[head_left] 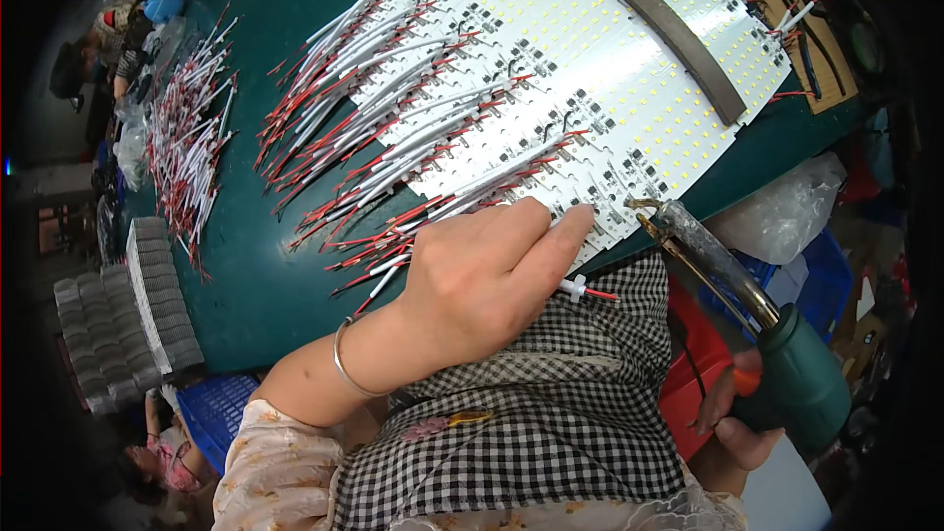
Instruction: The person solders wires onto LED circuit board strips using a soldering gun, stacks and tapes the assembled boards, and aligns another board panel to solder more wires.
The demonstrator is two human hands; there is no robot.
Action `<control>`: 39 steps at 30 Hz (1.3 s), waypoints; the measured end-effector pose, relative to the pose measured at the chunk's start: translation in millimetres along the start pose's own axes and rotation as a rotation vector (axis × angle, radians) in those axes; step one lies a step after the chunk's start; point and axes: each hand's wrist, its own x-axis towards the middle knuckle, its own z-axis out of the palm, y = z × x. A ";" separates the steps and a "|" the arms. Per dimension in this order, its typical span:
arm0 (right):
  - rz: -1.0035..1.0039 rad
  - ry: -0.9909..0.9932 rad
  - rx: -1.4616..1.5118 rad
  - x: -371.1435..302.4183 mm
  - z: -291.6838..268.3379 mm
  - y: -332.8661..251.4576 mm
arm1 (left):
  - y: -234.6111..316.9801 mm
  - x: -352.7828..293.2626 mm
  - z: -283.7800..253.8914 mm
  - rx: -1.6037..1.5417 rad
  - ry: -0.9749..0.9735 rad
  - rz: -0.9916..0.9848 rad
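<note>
My left hand (pixel 487 270) is closed over the near edge of a sheet of white LED circuit boards (pixel 610 69). From under its fingers sticks a white-sleeved wire (pixel 575 288) with a bare red end; the rest of that wire is hidden by the hand. My right hand (pixel 739 444) grips a soldering gun (pixel 806 379) by its dark green handle. The gun's metal tip (pixel 644 205) is at the board's near edge, just right of my left fingertips; whether it touches cannot be made out. Rows of red-and-white wires (pixel 393 152) lie across the board's left part.
A dark curved bar (pixel 669 25) rests across the sheet. Loose wires (pixel 192 128) are heaped on the green table (pixel 261 265) at left, near stacked grey parts (pixel 123 310). Blue basket (pixel 218 413) and clear plastic bag (pixel 787 206) sit beside the table. Other people are at far left.
</note>
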 end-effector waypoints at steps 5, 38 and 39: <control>0.034 0.014 -0.017 5.8 7.3 -1.1 | 0.8 0.4 -2.6 0.016 -0.007 -0.022; -0.003 -0.026 0.022 24.6 10.9 -7.8 | -1.5 2.8 0.9 -0.032 -0.004 0.006; 0.002 -0.016 0.022 23.7 10.8 -7.3 | -1.0 3.2 0.7 -0.032 -0.005 0.009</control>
